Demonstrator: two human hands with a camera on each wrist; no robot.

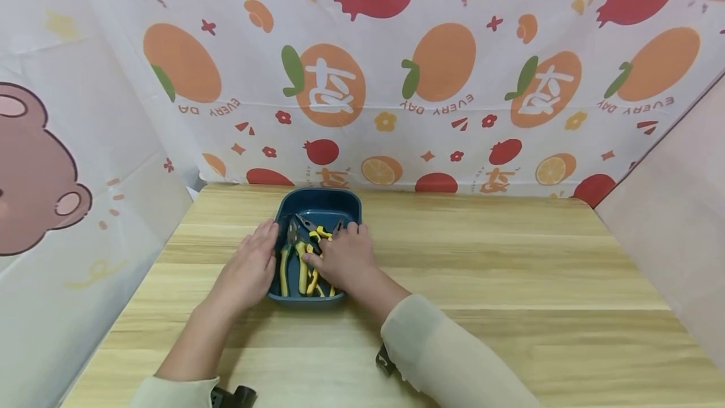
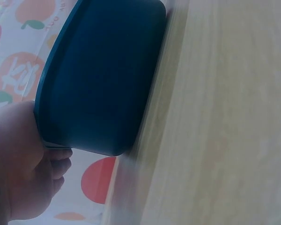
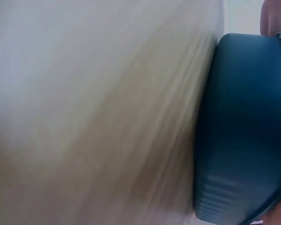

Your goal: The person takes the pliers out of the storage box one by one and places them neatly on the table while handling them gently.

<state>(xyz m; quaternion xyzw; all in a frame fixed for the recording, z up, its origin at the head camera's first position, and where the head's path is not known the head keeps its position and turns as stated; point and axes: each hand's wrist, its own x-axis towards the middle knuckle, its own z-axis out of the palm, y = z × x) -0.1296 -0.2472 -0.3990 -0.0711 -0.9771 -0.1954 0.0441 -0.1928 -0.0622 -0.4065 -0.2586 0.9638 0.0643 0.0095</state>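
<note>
A dark blue plastic bin (image 1: 317, 197) stands on the wooden table and holds several pliers (image 1: 303, 263) with yellow-and-dark handles. Against the bin's left wall lies my left hand (image 1: 249, 269), its fingers straight along the outside near the rim. The left wrist view shows the same hand (image 2: 23, 159) beside the bin (image 2: 98, 84). My right hand (image 1: 345, 257) reaches over the right rim, thumb and bent fingers among the pliers handles. Its fingertips are partly hidden; I cannot tell whether they grip a pair. In the right wrist view the bin's wall (image 3: 243, 126) hides the pliers.
The wooden tabletop (image 1: 487, 269) extends to both sides of the bin. Behind it hangs a white fruit-print cloth (image 1: 385, 80), with a bear-print cloth (image 1: 124, 143) at the left. A black wrist device (image 1: 232, 396) sits at the left cuff.
</note>
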